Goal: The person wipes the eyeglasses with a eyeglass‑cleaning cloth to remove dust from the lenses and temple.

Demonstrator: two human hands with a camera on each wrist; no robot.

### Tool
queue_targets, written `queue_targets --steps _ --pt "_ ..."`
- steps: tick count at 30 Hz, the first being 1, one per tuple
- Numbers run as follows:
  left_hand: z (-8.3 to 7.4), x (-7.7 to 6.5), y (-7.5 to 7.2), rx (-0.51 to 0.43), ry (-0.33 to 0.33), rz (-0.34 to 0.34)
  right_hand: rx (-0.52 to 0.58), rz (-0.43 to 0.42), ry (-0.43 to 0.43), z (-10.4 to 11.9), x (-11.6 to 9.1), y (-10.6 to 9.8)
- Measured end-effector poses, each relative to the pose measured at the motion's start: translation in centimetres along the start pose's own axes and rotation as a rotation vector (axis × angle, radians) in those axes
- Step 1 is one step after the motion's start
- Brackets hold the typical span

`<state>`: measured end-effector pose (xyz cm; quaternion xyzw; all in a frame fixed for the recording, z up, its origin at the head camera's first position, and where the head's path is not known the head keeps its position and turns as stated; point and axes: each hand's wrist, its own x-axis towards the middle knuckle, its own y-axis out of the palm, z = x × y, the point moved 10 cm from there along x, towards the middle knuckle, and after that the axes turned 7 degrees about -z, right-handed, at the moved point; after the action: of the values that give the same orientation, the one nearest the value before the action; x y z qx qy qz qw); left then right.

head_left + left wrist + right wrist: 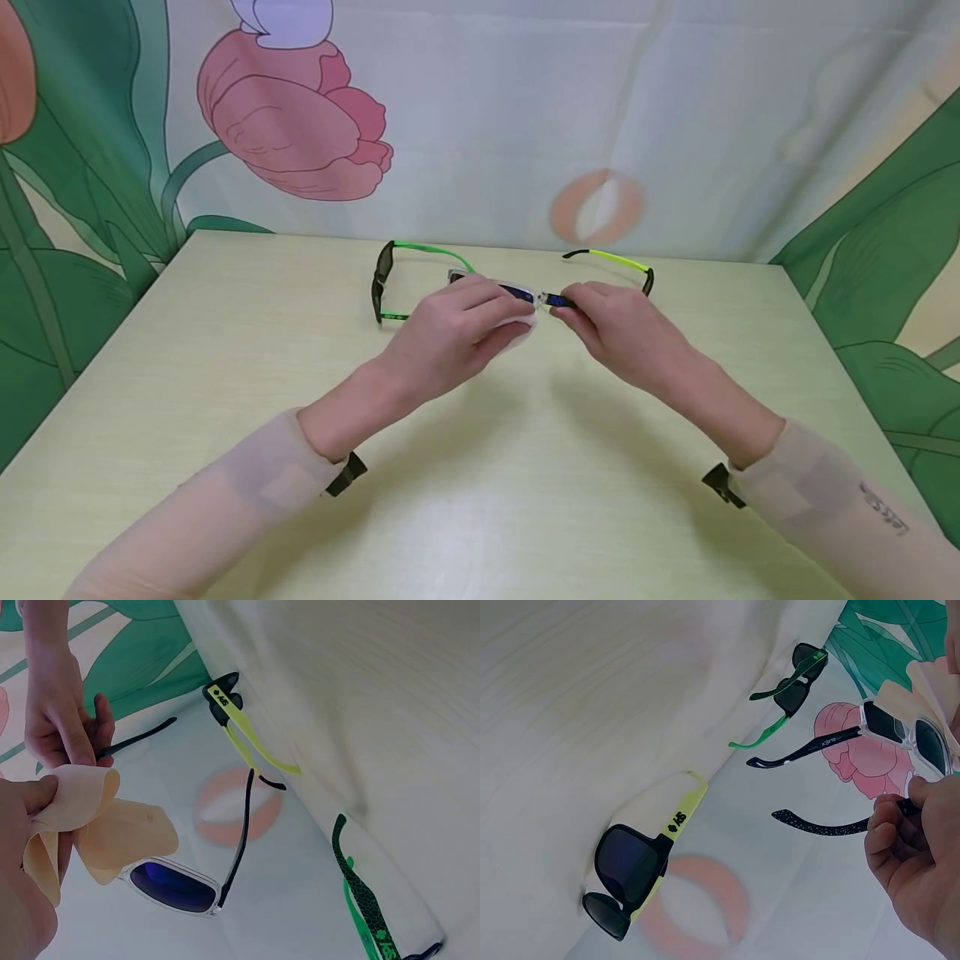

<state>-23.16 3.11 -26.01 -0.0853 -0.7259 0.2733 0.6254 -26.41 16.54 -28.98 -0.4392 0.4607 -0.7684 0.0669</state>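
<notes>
Clear-framed sunglasses with dark bluish lenses and black arms are held up above the table. My right hand pinches one of their arms near the hinge; the arm's speckled end sticks out past the fingers in the right wrist view. A thin pale peach cloth is gripped by my left hand, folded between thumb and fingers. In the right wrist view the cloth lies against the lens nearer the right hand. That lens is mostly hidden by cloth and fingers in the left wrist view.
Sunglasses with green arms stand on the table behind the left hand. Black sunglasses with yellow arms stand near the back edge, behind the right hand. A flower-printed curtain hangs along the table's back edge.
</notes>
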Motion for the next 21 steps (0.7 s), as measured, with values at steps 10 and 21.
queue_targets --steps 10,21 --pt "1.0 0.1 -0.6 0.062 -0.023 -0.01 -0.049 0.018 0.005 -0.3 -0.4 0.0" --pt "2.8 -0.7 -1.2 0.13 -0.082 -0.001 -0.065 0.04 0.044 -0.6 -1.0 -0.3"
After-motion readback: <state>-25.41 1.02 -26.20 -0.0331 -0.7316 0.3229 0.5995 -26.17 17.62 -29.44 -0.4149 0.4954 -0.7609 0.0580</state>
